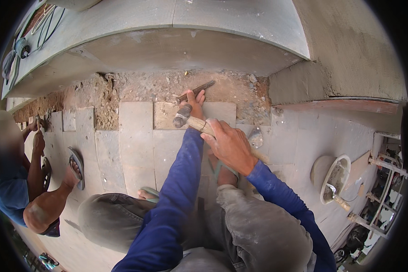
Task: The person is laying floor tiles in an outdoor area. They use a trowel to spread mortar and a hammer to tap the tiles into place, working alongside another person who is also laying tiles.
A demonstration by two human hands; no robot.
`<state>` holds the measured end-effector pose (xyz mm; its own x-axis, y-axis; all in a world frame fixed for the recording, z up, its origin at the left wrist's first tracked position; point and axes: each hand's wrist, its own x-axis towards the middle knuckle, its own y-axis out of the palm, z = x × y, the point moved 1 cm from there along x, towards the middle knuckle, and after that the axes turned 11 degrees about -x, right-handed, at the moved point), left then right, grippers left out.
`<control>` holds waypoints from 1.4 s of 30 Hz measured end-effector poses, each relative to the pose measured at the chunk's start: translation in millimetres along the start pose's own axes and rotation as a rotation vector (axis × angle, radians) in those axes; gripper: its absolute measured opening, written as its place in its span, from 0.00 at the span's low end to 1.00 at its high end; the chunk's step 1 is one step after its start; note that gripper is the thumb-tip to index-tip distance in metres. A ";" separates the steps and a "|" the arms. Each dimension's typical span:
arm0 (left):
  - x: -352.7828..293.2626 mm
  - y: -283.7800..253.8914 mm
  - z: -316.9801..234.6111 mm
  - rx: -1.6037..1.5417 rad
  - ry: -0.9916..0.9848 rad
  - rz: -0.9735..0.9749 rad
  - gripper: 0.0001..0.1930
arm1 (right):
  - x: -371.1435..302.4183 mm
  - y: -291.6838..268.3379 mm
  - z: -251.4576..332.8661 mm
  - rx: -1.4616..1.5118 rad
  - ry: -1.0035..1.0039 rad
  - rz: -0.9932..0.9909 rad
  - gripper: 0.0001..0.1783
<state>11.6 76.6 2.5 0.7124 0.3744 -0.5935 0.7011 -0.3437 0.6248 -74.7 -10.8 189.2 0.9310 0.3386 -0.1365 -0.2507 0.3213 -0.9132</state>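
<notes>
My right hand (232, 144) is closed around the wooden handle of a hammer (197, 123). The hammer's worn metal head (182, 116) hangs above my left wrist, covering part of it. Beyond it, my left hand (195, 105) reaches to the dirt strip, its fingers around a dark metal chisel (204, 87) that lies slantwise, low over the rubble. Just below that hand, between pale paving tiles (137, 119), is a recess of bare sand (165, 119). A pointed trowel blade (255, 138) lies right of my right hand, partly hidden.
A raised, tiled step (186, 43) bounds the broken dirt strip (136, 86) at the back. At left a co-worker (13, 172) squats, hands on a tool. To the right stand a mortar bucket (333, 179) with a trowel in it and a metal frame (381, 195). A corded power tool (21, 47) rests far left.
</notes>
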 end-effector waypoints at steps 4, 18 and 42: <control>2.8 -1.1 -1.7 0.029 0.073 -0.007 0.18 | 25.9 -3.2 21.6 -0.077 -0.114 0.052 0.22; -62.4 -21.3 -19.5 0.028 -0.033 0.578 0.28 | 58.2 12.5 41.1 -0.532 -0.392 -0.032 0.29; -26.2 -10.1 0.2 0.351 0.015 0.332 0.25 | 68.9 31.7 35.8 -0.510 -0.297 0.099 0.26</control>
<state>-14.2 70.1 11.6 0.9006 0.2072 -0.3820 0.4057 -0.7159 0.5682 -28.0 54.3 164.6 0.7775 0.6014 -0.1839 -0.1048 -0.1644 -0.9808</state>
